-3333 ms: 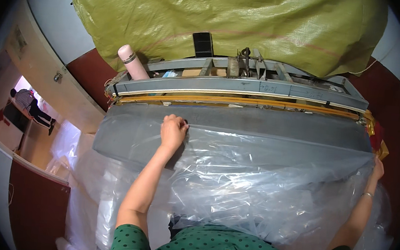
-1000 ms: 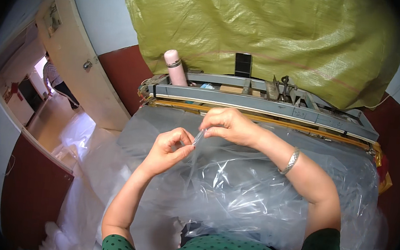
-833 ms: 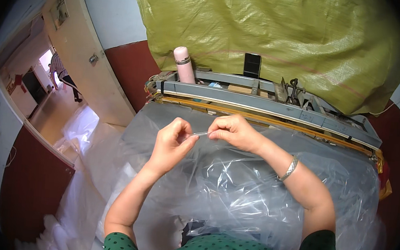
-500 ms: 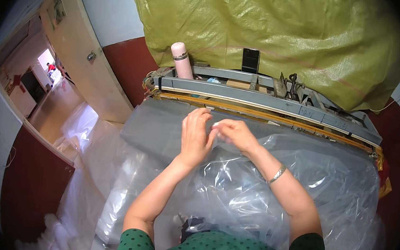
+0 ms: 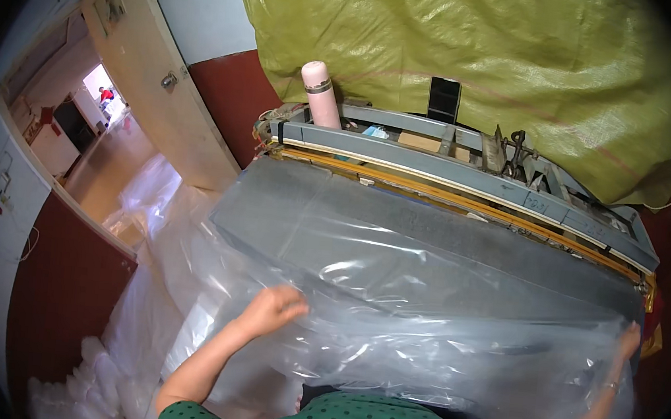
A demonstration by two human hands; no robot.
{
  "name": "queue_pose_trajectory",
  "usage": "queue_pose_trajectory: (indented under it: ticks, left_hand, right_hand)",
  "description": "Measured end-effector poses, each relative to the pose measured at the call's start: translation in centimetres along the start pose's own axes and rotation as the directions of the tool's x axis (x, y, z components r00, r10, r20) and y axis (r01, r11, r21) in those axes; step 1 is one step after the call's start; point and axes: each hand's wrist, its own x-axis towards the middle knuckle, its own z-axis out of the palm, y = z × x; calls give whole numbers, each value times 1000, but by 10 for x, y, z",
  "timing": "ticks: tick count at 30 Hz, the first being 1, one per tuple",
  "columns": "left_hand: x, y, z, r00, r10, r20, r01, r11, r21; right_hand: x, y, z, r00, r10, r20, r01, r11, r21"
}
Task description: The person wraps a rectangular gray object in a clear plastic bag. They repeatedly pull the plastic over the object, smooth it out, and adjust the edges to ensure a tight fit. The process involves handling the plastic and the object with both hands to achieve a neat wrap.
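Note:
A wide clear plastic sheet (image 5: 435, 350) lies crumpled across the front of the grey work surface (image 5: 352, 203), its far edge running between my hands. My left hand (image 5: 272, 309) is closed, fingers curled, at the sheet's left part. At the far right, my right hand (image 5: 628, 342) is closed on the sheet's edge by the end of the surface; film partly covers that forearm. Behind the surface stands a long sealing machine (image 5: 436, 156) with a grey metal frame and orange-yellow strips along its front.
On the machine are a pink flask (image 5: 321, 100) and an upright dark phone (image 5: 443, 101). A yellow-green tarp (image 5: 478, 38) hangs behind. More plastic film (image 5: 128, 295) heaps at the left, running toward the open door (image 5: 156, 74). Beyond the doorway a person (image 5: 106, 95) appears, small.
My hands were together near the machine; now they are wide apart and nearer my body. The sheet has been drawn toward me and spread sideways, baring more grey surface. The view has shifted slightly.

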Motion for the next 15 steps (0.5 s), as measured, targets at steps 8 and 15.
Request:
queue_pose_trajectory:
  ticks: [8,15]
  left_hand:
    - [133,-120,-43,914,-242,-325,361,850,383]
    - [198,7,-15,895,54,-442,-127,982,-138]
  right_hand:
    - [21,119,-41,994,-22,-110,-17,940,-340]
    - [-5,10,-34,991,-119,-64,71,862,-502]
